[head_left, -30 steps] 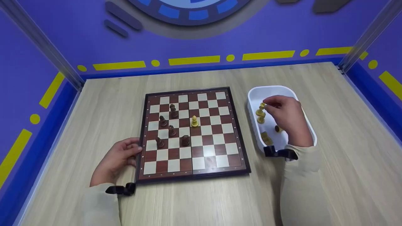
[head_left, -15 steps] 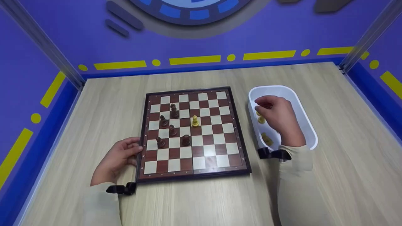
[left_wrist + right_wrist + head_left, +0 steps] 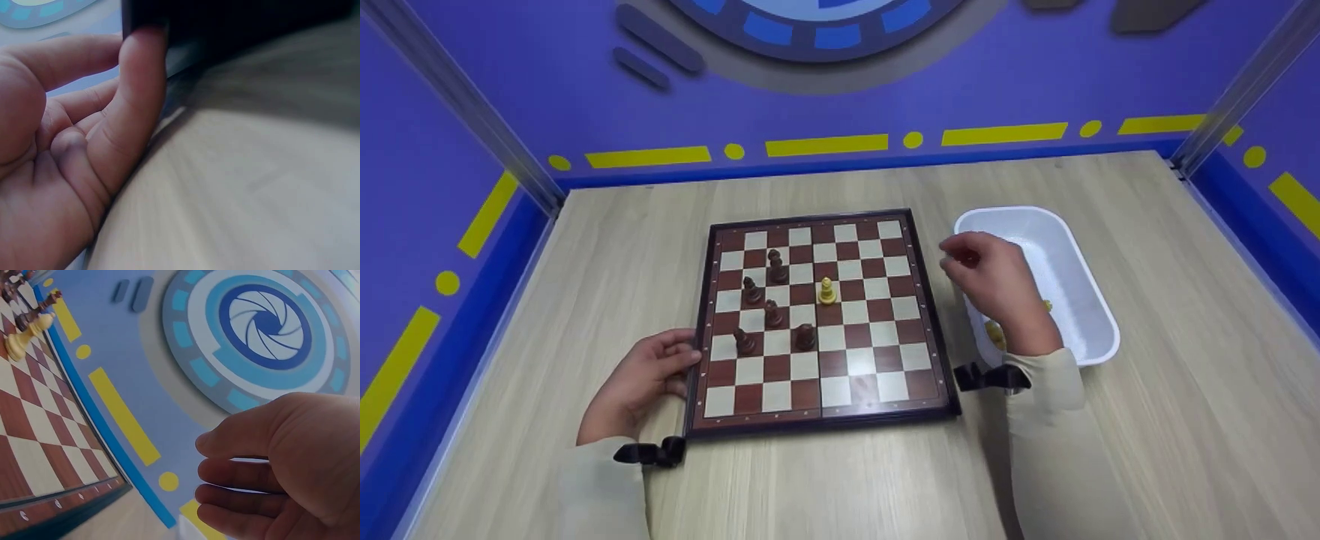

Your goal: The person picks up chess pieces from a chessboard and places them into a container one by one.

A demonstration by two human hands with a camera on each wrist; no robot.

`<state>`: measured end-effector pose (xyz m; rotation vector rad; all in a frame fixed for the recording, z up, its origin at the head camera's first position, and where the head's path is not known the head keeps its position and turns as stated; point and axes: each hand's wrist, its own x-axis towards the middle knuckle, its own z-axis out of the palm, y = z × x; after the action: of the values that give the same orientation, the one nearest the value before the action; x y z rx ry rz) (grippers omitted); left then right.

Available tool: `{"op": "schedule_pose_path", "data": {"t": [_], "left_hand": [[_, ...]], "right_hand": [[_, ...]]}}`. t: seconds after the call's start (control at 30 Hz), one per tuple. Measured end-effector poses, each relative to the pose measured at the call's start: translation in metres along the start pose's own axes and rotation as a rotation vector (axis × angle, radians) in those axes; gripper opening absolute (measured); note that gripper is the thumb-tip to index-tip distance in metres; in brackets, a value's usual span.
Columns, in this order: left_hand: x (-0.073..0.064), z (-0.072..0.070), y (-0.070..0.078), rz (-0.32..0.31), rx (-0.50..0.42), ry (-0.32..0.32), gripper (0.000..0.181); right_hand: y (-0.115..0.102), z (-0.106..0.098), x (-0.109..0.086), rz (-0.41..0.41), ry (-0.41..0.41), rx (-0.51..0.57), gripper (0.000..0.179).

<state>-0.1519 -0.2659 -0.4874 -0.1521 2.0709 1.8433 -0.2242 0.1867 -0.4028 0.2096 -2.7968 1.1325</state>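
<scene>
My left hand (image 3: 637, 386) rests against the left edge of a folding chessboard (image 3: 870, 300), with fingertips touching its dark side (image 3: 225, 28) in the left wrist view. My right hand (image 3: 994, 285) hovers over the near-left side of a white plastic tray (image 3: 1072, 262), thumb and fingers pointing toward the board. In the right wrist view its fingers (image 3: 242, 472) are fairly straight, with no piece visible between them. Several dark brown chess pieces stand on the board's left half, among them a tall one (image 3: 778, 268). One yellow chess piece (image 3: 827, 291) stands near the middle.
Yellow chess pieces (image 3: 994, 334) lie in the tray, partly hidden by my right hand and wrist. The wooden table (image 3: 840, 487) is bounded by blue panels (image 3: 840, 112) at the back and sides. Black straps (image 3: 649, 452) circle both wrists.
My right hand has moved left, out of the tray's middle toward the board, covering yellow pieces that showed before. The left hand and the pieces on the board stay put.
</scene>
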Motion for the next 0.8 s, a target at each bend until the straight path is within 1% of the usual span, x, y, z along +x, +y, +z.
{"op": "schedule_pose_path", "data": {"t": [0.27, 0.57, 0.67, 0.8], "left_hand": [[0.001, -0.001, -0.002, 0.012, 0.0, -0.008, 0.049], [0.0, 0.001, 0.0, 0.0, 0.01, -0.002, 0.051], [0.0, 0.001, 0.001, -0.002, 0.008, -0.001, 0.05], [0.001, 0.0, 0.0, -0.008, -0.002, 0.006, 0.05]], "right_hand": [[-0.009, 0.012, 0.0, -0.029, -0.023, -0.003, 0.024], [-0.013, 0.028, 0.001, -0.134, 0.043, 0.026, 0.02], [-0.015, 0.034, 0.001, -0.151, 0.064, 0.028, 0.019], [-0.017, 0.04, 0.001, -0.151, 0.082, 0.018, 0.019]]}}
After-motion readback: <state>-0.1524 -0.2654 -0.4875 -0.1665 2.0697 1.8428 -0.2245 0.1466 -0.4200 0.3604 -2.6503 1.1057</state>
